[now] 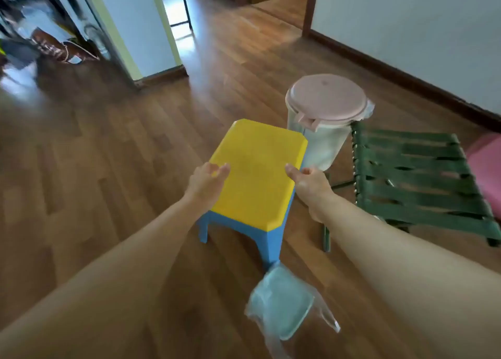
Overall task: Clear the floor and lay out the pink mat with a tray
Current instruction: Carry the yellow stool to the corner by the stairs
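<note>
The left hand [207,178] and right hand [307,181] curl at the two long sides of the stool [257,166], thumbs on its yellow top; I cannot tell if they squeeze yet. Both are just as near. The stool's long way points ahead. The pink mat [485,169] lies right of the stool, past the green chair [417,179]

1 wide-angle head camera looks forward and down, close above the stool [254,169] on the floor [95,155].
</note>
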Tool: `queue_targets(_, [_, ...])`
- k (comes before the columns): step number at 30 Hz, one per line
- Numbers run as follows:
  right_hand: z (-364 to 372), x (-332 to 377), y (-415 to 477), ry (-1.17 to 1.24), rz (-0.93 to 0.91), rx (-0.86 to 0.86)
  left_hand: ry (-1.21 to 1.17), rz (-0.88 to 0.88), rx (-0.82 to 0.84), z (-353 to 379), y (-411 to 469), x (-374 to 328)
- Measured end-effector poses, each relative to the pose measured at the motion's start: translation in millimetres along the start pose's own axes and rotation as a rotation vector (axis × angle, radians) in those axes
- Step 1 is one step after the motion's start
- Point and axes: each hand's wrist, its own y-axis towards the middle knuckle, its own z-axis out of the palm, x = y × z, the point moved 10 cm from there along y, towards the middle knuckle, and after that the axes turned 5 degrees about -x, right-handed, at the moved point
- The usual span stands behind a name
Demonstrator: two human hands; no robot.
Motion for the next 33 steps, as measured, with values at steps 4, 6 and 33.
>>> queue_targets(4, [41.7,-55.4,39.5,0.022,0.066,0.075,0.35,0.033,-0.104,27.4,31.2,44.3])
queue_targets(6, [51.3,-69.0,50.1,0.023,0.098,0.056,0.431,0.07,-0.146,30.6,43.2,49.3])
queue_targets(33, [68.6,-51.6,40.1,0.308,0.024,0.134,-0.233,-0.329,0.071,6.9,39.8,108.2])
